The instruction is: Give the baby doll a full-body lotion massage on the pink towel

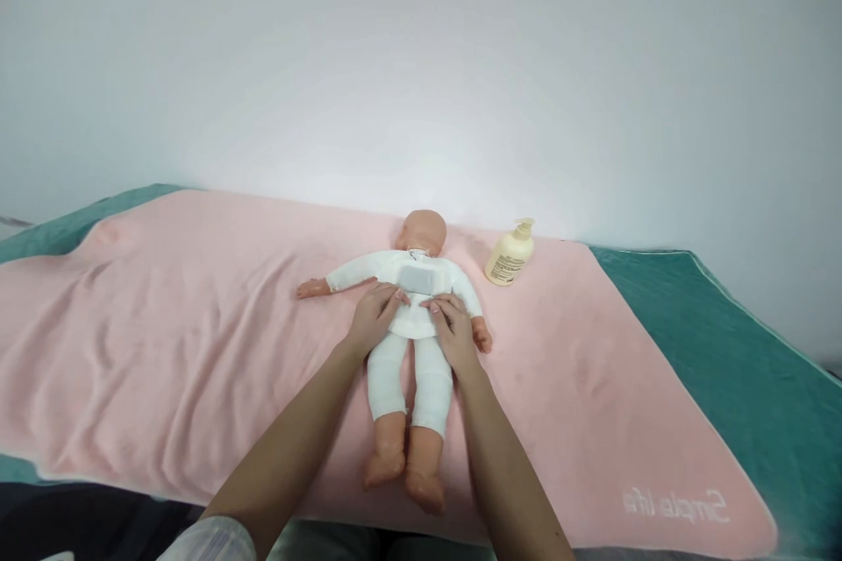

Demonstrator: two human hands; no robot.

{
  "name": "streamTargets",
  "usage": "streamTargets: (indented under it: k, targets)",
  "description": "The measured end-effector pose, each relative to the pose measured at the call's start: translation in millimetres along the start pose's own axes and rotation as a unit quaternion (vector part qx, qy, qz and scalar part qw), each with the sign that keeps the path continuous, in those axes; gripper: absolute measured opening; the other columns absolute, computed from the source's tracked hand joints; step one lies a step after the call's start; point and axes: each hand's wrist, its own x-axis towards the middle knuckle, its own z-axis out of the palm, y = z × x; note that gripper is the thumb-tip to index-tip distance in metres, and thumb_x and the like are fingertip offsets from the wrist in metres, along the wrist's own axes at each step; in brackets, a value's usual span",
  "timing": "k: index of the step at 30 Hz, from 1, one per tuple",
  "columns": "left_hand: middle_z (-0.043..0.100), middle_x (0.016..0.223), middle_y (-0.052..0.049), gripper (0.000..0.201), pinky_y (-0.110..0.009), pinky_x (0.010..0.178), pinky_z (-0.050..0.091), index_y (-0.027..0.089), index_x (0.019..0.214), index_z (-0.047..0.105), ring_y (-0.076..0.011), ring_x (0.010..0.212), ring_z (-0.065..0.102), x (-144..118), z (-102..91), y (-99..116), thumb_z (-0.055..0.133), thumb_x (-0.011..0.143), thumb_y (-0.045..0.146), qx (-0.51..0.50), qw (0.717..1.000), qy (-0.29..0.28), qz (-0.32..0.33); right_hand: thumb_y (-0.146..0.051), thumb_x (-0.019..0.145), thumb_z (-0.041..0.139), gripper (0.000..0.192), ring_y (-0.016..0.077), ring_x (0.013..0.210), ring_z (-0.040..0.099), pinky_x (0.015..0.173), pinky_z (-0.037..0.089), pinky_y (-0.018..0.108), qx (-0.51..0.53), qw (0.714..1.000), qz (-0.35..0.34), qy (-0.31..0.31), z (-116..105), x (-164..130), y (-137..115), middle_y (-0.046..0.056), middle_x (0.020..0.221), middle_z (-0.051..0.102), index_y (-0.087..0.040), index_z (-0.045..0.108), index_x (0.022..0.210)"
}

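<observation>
Left hand (374,316): fingers together, laid flat on the doll's (411,329) back, tips touching the lower edge of the grey patch (418,279). Not gripping anything, just pressing on the white top.

Right hand (453,329): same pose, fingers together and flat on the doll's lower back, tips just beside the left hand's tips, at the patch's lower right corner. Palm covers the doll's waist on that side.

Doll lies face-down, head toward the far edge of the pink towel (197,324), feet toward the near edge. White top and white leggings; bare feet. One doll arm stretches out flat to the left; the other lies along the body, its hand poking out just beside the right wrist.

Pump bottle (510,254), cream-coloured, stands tilted near the far edge of the towel, near the doll's head on the right, clear of both hands.

The towel covers a teal sheet (737,368), exposed at the right side and far left corner. Plain wall behind. Nothing between hands and doll.
</observation>
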Motion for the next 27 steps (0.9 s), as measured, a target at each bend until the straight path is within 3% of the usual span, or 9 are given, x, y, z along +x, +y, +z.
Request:
streamTargets:
  k: [7, 15, 23, 27]
  targets:
    - [0.068, 0.082, -0.006, 0.042, -0.037, 0.085, 0.045, 0.021, 0.077, 0.065, -0.0214, 0.085, 0.061, 1.5, 0.2, -1.2, 0.033, 0.097, 0.041, -0.002, 1.0, -0.003, -0.004, -0.037, 0.096, 0.044, 0.03, 0.0218, 0.099, 0.056, 0.094, 0.043, 0.039, -0.006, 1.0, -0.003, -0.016, -0.6, 0.8, 0.0, 0.005, 0.096, 0.063, -0.026, 0.072, 0.094]
    - [0.069, 0.09, -0.005, 0.037, -0.037, 0.091, 0.043, 0.021, 0.084, 0.065, -0.0205, 0.09, 0.061, 0.4, 0.0, 0.3, 0.034, 0.098, 0.037, -0.015, 0.999, 0.028, 0.015, -0.036, 0.094, 0.046, 0.028, 0.0216, 0.112, 0.052, 0.101, 0.04, 0.039, 0.011, 1.0, -0.006, -0.007, 0.4, 0.7, 3.7, 0.006, 0.115, 0.059, -0.026, 0.067, 0.109]
    - [0.07, 0.089, -0.005, 0.041, -0.036, 0.087, 0.044, 0.02, 0.085, 0.067, -0.0217, 0.089, 0.06, 3.4, -1.4, -3.2, 0.034, 0.097, 0.04, 0.004, 1.0, -0.013, -0.017, -0.038, 0.095, 0.043, 0.032, 0.0223, 0.097, 0.056, 0.091, 0.042, 0.038, -0.055, 0.998, -0.001, -0.026, 1.2, 7.2, -0.3, 0.006, 0.1, 0.064, -0.023, 0.071, 0.091]
    - [0.068, 0.084, -0.004, 0.042, -0.034, 0.081, 0.044, 0.02, 0.082, 0.067, -0.0207, 0.085, 0.059, 15.3, -6.5, 2.8, 0.034, 0.098, 0.041, -0.005, 0.998, 0.037, -0.044, -0.036, 0.097, 0.038, 0.037, 0.02, 0.087, 0.057, 0.082, 0.042, 0.033, -0.034, 0.999, 0.004, 0.027, 1.6, 25.2, -8.3, 0.005, 0.086, 0.063, -0.021, 0.067, 0.08]
